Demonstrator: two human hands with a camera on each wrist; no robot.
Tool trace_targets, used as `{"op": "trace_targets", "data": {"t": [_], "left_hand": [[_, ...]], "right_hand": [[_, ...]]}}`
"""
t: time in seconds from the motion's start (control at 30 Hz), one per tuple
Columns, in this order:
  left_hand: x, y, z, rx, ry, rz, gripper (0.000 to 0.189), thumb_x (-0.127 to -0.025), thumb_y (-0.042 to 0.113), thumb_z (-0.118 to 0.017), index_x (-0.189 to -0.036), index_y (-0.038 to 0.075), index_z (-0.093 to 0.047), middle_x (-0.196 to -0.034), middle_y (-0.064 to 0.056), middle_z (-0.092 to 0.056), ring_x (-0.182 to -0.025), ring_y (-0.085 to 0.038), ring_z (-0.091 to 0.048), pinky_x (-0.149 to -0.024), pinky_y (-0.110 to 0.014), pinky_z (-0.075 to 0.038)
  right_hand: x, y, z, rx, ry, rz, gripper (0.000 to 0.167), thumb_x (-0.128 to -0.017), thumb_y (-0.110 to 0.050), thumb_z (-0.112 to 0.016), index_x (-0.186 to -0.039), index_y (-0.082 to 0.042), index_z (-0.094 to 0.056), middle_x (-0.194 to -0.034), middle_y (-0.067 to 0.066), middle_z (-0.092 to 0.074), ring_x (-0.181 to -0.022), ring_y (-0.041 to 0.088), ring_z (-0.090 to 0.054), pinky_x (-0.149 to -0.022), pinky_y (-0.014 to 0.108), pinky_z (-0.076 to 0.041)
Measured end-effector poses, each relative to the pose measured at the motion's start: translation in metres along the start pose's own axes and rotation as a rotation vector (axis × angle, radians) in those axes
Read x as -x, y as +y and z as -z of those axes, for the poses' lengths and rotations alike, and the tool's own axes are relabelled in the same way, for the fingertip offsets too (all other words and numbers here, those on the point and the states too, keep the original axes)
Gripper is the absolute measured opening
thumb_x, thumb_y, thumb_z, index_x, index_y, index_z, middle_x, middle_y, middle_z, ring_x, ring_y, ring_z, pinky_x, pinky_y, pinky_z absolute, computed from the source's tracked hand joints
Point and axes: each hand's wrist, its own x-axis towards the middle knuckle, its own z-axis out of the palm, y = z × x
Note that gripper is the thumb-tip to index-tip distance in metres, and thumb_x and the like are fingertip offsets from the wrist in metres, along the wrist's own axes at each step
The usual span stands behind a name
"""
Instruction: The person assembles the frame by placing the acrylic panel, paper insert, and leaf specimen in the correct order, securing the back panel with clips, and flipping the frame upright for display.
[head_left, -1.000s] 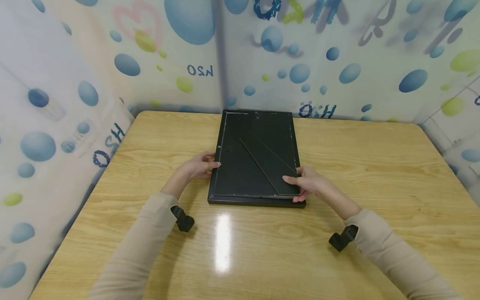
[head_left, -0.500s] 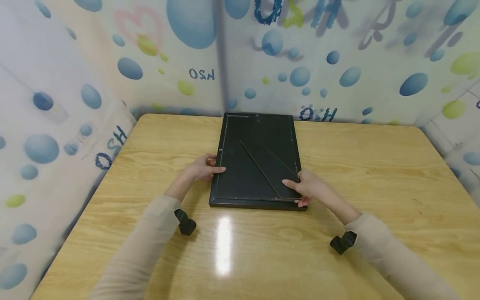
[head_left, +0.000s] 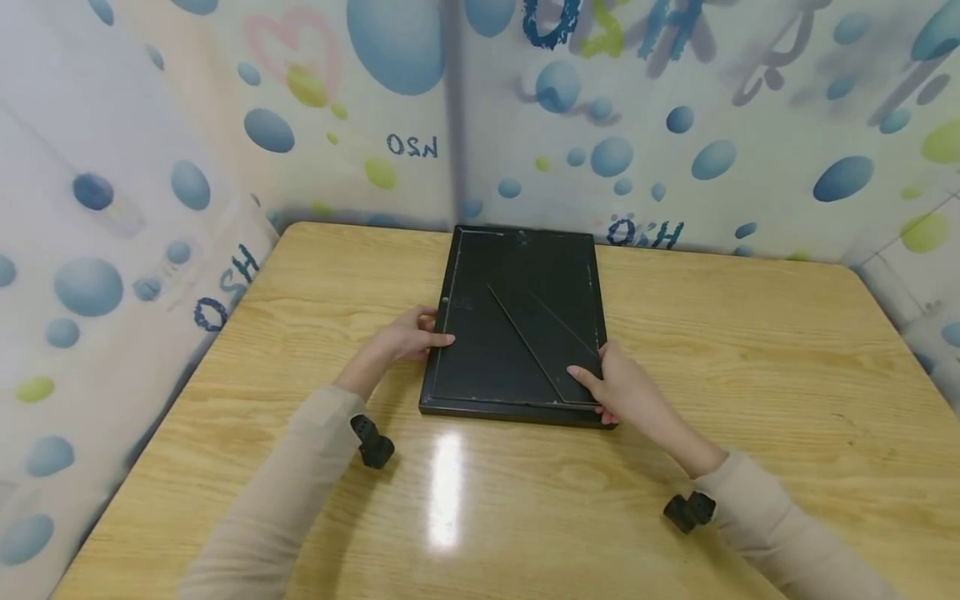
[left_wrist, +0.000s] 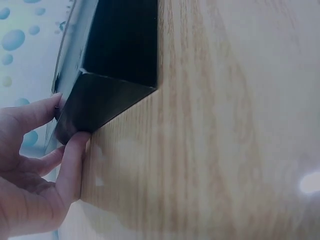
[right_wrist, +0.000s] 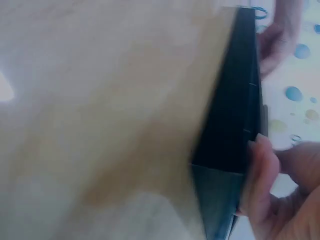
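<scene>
A black picture frame (head_left: pixel 517 267) lies back side up near the far edge of the table, with its backing board and a flat triangular easel stand (head_left: pixel 543 333) showing. My left hand (head_left: pixel 408 335) grips its left edge, the thumb on top and the other fingers along the side wall. At the near right corner my right hand (head_left: pixel 626 387) pinches the edge, its thumb over the stand and its fingertips against the rim. In the right wrist view these fingertips (right_wrist: pixel 262 150) touch the frame's upper rim. The frame's front face is hidden.
The wooden table (head_left: pixel 750 350) extends to both sides and toward me. A wall covering (head_left: pixel 675 100) with blue and green bubbles stands behind and to the left. Each wrist carries a small black camera (head_left: pixel 375 446).
My left thumb has slid slightly further onto the frame's back. My right hand has shifted a little, fewer fingers showing below the edge. The frame has hardly moved; the head view has shifted slightly.
</scene>
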Motion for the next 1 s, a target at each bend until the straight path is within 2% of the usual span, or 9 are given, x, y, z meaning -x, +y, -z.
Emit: {"op": "trace_targets", "data": {"t": [0.27,0.37,0.5,0.57,0.67,0.73,0.8,0.9,1.0], "left_hand": [[-0.001,0.010,0.008,0.002,0.018,0.005,0.072,-0.088,0.017,-0.060,-0.145,0.010,-0.017,-0.142,-0.017,-0.028,-0.124,-0.030,-0.041,-0.100,-0.043,-0.043],[-0.001,0.010,0.010,-0.007,0.016,0.004,0.072,-0.088,0.017,-0.060,-0.145,0.010,-0.016,-0.143,-0.017,-0.028,-0.125,-0.030,-0.041,-0.100,-0.042,-0.043],[-0.001,0.008,0.009,-0.013,0.023,0.002,0.073,-0.088,0.018,-0.061,-0.145,0.010,-0.016,-0.142,-0.017,-0.030,-0.122,-0.029,-0.043,-0.098,-0.041,-0.044],[-0.001,0.006,0.009,-0.013,0.022,0.000,0.073,-0.088,0.018,-0.061,-0.145,0.010,-0.017,-0.142,-0.017,-0.030,-0.122,-0.029,-0.043,-0.098,-0.041,-0.044],[-0.001,0.003,0.005,-0.014,0.020,-0.002,0.072,-0.088,0.018,-0.061,-0.144,0.009,-0.018,-0.142,-0.018,-0.030,-0.123,-0.030,-0.043,-0.098,-0.042,-0.044],[-0.002,0.000,0.003,-0.008,0.010,0.000,0.072,-0.088,0.017,-0.061,-0.144,0.008,-0.017,-0.142,-0.018,-0.030,-0.125,-0.031,-0.042,-0.099,-0.043,-0.043],[-0.001,-0.003,0.000,-0.011,0.001,0.005,0.072,-0.088,0.017,-0.061,-0.144,0.008,-0.017,-0.143,-0.019,-0.029,-0.125,-0.032,-0.041,-0.100,-0.043,-0.043],[0.001,-0.006,-0.003,-0.021,-0.014,0.008,0.073,-0.088,0.017,-0.061,-0.144,0.008,-0.017,-0.143,-0.020,-0.029,-0.126,-0.032,-0.041,-0.100,-0.044,-0.042],[0.003,-0.006,-0.005,-0.039,-0.023,-0.006,0.073,-0.088,0.018,-0.060,-0.145,0.007,-0.016,-0.142,-0.021,-0.028,-0.125,-0.033,-0.041,-0.100,-0.045,-0.042]], "right_hand": [[-0.006,-0.007,0.006,0.225,0.049,0.058,0.057,-0.093,-0.045,-0.046,-0.117,0.008,-0.040,-0.053,0.006,-0.056,-0.037,0.013,-0.051,-0.040,0.026,-0.044],[-0.007,-0.009,0.013,0.281,0.043,0.068,0.064,-0.093,-0.047,-0.045,-0.121,0.010,-0.044,-0.052,0.005,-0.057,-0.039,0.013,-0.052,-0.042,0.025,-0.044],[-0.012,-0.007,0.026,0.300,0.015,0.068,0.070,-0.092,-0.052,-0.041,-0.127,0.008,-0.046,-0.056,0.005,-0.060,-0.046,0.013,-0.054,-0.043,0.025,-0.042],[-0.018,-0.003,0.033,0.244,-0.002,0.072,0.067,-0.094,-0.052,-0.036,-0.128,0.006,-0.046,-0.062,0.009,-0.061,-0.052,0.016,-0.056,-0.046,0.026,-0.042],[-0.033,0.008,0.043,0.084,-0.041,0.071,0.063,-0.097,-0.046,-0.031,-0.134,0.005,-0.038,-0.085,0.018,-0.063,-0.070,0.023,-0.061,-0.055,0.030,-0.050],[-0.043,0.017,0.044,-0.056,-0.103,0.057,0.057,-0.099,-0.036,-0.035,-0.136,0.007,-0.031,-0.104,0.028,-0.058,-0.085,0.031,-0.062,-0.067,0.034,-0.055],[-0.051,0.025,0.043,-0.165,-0.169,0.009,0.058,-0.098,-0.029,-0.041,-0.139,0.009,-0.024,-0.121,0.032,-0.049,-0.099,0.034,-0.060,-0.077,0.036,-0.055],[-0.056,0.032,0.039,-0.281,-0.227,-0.060,0.062,-0.094,-0.021,-0.049,-0.139,0.010,-0.020,-0.131,0.034,-0.040,-0.102,0.030,-0.059,-0.084,0.037,-0.053],[-0.057,0.036,0.036,-0.364,-0.216,-0.101,0.062,-0.093,-0.018,-0.053,-0.139,0.009,-0.023,-0.131,0.032,-0.039,-0.092,0.019,-0.060,-0.085,0.037,-0.053]]}}
